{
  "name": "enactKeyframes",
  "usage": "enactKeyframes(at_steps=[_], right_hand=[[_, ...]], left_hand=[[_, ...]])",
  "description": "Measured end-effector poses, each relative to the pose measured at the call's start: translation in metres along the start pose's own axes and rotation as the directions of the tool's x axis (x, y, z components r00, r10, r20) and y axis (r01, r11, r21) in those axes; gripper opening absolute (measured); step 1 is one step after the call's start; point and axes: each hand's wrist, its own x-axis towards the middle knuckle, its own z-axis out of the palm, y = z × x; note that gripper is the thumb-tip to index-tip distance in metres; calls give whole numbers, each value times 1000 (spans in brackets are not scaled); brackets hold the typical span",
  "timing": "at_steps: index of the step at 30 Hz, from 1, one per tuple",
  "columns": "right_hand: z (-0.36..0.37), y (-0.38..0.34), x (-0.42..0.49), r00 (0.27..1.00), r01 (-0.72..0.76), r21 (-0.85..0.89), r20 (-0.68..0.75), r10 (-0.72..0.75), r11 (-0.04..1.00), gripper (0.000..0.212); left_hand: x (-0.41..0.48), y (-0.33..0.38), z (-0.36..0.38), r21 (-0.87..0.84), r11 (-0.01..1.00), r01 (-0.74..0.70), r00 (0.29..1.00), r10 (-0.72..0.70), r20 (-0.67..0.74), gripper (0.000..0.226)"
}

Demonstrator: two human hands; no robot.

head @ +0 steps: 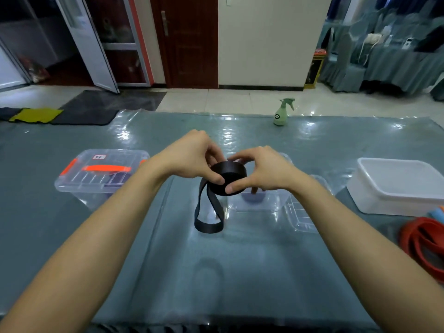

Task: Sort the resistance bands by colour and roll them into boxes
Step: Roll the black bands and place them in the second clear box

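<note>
**Both hands grip a half-rolled black band above the table**

Head camera: the left hand (192,159) and the right hand (262,171) meet over the middle of the grey, plastic-covered table (168,272). Between them they hold a flat black rubber resistance band (230,174), most of it wound into a tight coil. The thumbs and curled fingers of both hands pinch the coil's rim from opposite sides. The band's unrolled end hangs below as a loose loop that reaches the table.

Just behind the right hand stands an open clear plastic box (276,205) with something bluish inside. A closed clear plastic box with an orange handle (101,171) sits to the left and a white plastic tub (396,186) to the right. A heap of red rubber bands (422,243) lies at the right edge. A pale green spray bottle (282,111) stands at the far edge.
</note>
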Motion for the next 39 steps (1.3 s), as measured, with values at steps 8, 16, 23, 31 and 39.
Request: enactKeyframes(at_steps=[8,16,23,31,39], right_hand=[[-23,25,6,979,142,81,-159,-128,986,30],[-31,72,5,997,52,373,-70,-27,926,46],[-16,98,17,995,64,70,66,-69,996,29],[-23,135,19,1000,9,625,11,-20,781,42],[-7,124,22,990,10,618,103,-93,786,40]], left_hand=[[27,-3,-12,-64,998,20,999,-18,38,63],[44,-11,28,-267,954,133,991,-127,39,35],[83,30,51,393,916,80,983,-139,123,29],[58,10,68,-404,889,215,969,-246,-27,44],[44,9,68,-378,885,272,947,-316,-56,36]])
